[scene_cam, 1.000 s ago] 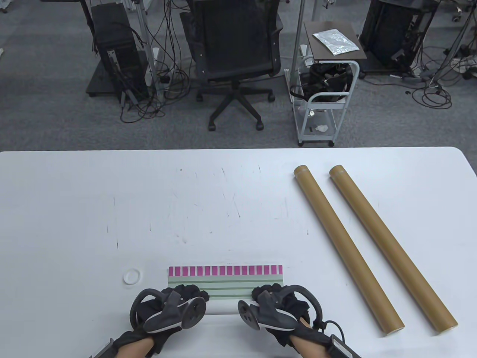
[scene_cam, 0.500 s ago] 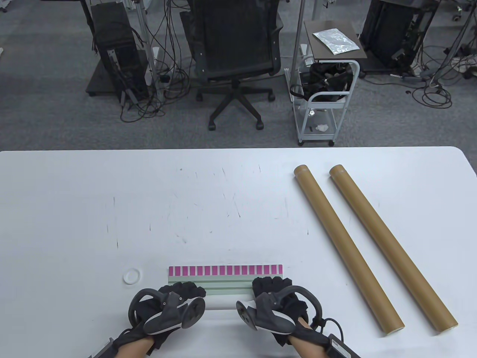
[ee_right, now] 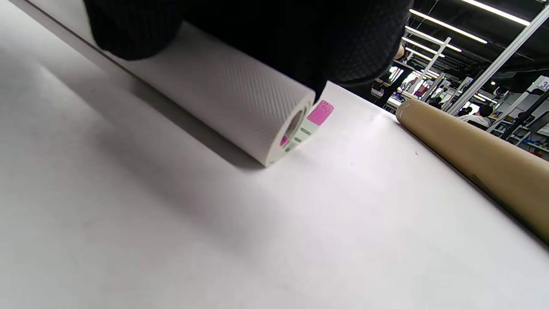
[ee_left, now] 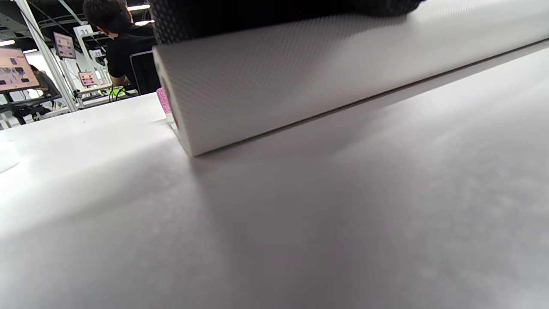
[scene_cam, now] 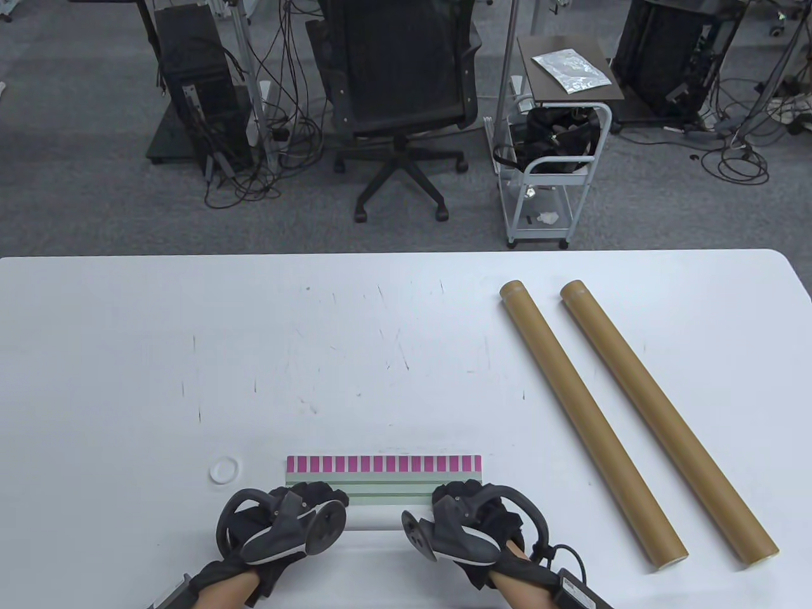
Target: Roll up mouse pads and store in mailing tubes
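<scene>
Here, going from the left: a small white ring [scene_cam: 224,471] lies on the table [scene_cam: 127,355], near the left hand [scene_cam: 279,526]. That hand grips the left end of the mouse pad [scene_cam: 384,480], its fingers curled over the white roll; the right hand [scene_cam: 469,523] grips the right end likewise. The pad sits at the near edge, mostly rolled — only a strip of pink blocks and green stripes lies flat. It looks light, soft and springy, with a textured white backing, so I judge it will unroll if let go; best held over the roll near both ends. Further right lie two mailing tubes [scene_cam: 590,422], stiff brown cardboard, side by side and apart from the pad. No brand or writing can be read on pad or tubes.
</scene>
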A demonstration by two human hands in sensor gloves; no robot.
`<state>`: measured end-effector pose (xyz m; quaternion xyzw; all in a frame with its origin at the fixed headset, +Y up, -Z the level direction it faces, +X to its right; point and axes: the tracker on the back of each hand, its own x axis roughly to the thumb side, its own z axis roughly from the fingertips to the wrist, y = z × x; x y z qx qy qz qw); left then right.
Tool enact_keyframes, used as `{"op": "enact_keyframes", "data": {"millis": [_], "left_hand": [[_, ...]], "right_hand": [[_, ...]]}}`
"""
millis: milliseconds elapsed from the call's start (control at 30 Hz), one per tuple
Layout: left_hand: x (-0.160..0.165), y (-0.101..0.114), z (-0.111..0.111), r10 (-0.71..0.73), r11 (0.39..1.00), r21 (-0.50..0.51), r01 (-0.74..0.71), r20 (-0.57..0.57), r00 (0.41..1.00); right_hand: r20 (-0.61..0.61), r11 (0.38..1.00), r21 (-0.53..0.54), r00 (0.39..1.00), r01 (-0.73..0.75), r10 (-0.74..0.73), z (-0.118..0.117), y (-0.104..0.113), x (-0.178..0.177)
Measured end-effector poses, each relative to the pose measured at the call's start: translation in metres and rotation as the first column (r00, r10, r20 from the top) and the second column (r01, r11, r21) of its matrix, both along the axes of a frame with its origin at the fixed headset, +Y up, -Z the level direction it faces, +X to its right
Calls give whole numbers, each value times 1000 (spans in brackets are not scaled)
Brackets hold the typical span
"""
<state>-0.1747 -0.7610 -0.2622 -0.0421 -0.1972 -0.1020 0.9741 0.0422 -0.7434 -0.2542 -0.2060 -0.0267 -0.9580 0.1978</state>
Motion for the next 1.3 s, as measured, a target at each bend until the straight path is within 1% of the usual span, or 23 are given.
{"op": "enact_keyframes", "data": {"millis": [167,200,267,367,500,667,733,833,867,933,1000,1033,1067,1133,1167,1233,1300], "left_hand": [[-1,2,2,-4,1000,5,4,12,1000],[-2,5,5,-33,998,57,31,34,999],[-2,7,6,-76,991,117,70,43,996],[-2,1,2,-109,991,81,107,25,994],[-6,1,-3,-19,1000,6,19,1,1000],[-5,2,0,-28,1000,2,28,29,999],[-5,2,2,-26,1000,16,25,54,998],[-5,3,3,-37,999,32,35,55,998],[-5,3,3,-36,999,29,34,53,998],[-4,3,2,-42,999,26,41,44,998],[-4,3,-1,-42,999,3,42,30,999],[-5,3,-3,-36,999,-18,37,30,999],[-7,3,-6,-19,999,-43,20,22,1000],[-10,2,-9,23,996,-84,-22,5,1000],[-10,2,-9,28,995,-95,-28,2,1000],[-10,2,-8,19,996,-82,-19,7,1000],[-5,4,-6,-4,997,-74,4,-2,1000]], "right_hand": [[4,1000,-13,1000,10,-10,-2,0,1],[2,1000,-13,1000,7,-7,-2,-2,0],[0,1000,-12,1000,2,-2,-2,-3,0],[-3,1000,-7,1000,-11,11,-2,-6,0],[-8,1000,-4,1000,-14,14,-2,-7,0],[-4,999,-33,1000,-10,10,-3,-10,1],[-12,1000,-22,1000,-4,3,-2,-12,1],[-10,999,-20,999,-40,39,1,-13,-2],[-3,999,-28,999,-46,46,0,-12,-2],[33,994,-97,998,-44,47,-4,-9,-2],[72,988,-154,997,9,2,-8,-7,3],[75,989,-141,996,49,-39,-9,-7,5],[70,992,-93,994,88,-82,-10,-7,7],[50,995,-34,995,90,-88,-10,-8,8],[42,996,-31,996,85,-84,-10,-10,8],[48,996,-42,996,73,-71,-11,-9,6],[76,993,-96,995,71,-64,-16,-7,3]]}}
